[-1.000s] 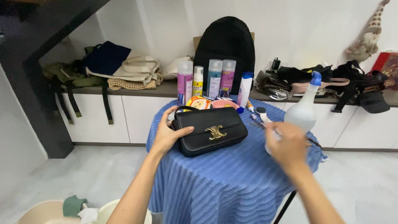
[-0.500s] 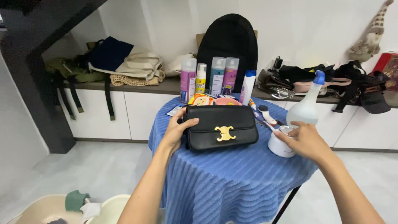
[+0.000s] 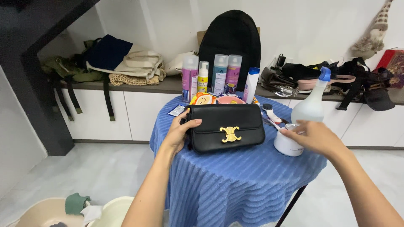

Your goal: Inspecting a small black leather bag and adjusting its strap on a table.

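Left hand (image 3: 179,133): forearm bare, reaching forward from lower centre, fingers curled in a closed grip, thumb on top. Right hand (image 3: 313,136): forearm bare, entering from lower right, palm down, fingers bent downward, fingertips (image 3: 284,131) pointing left.

We have one view, worn on the head, looking forward and slightly down over both forearms at a round table (image 3: 235,176) close in front, facing a shelf (image 3: 168,86) along the wall.
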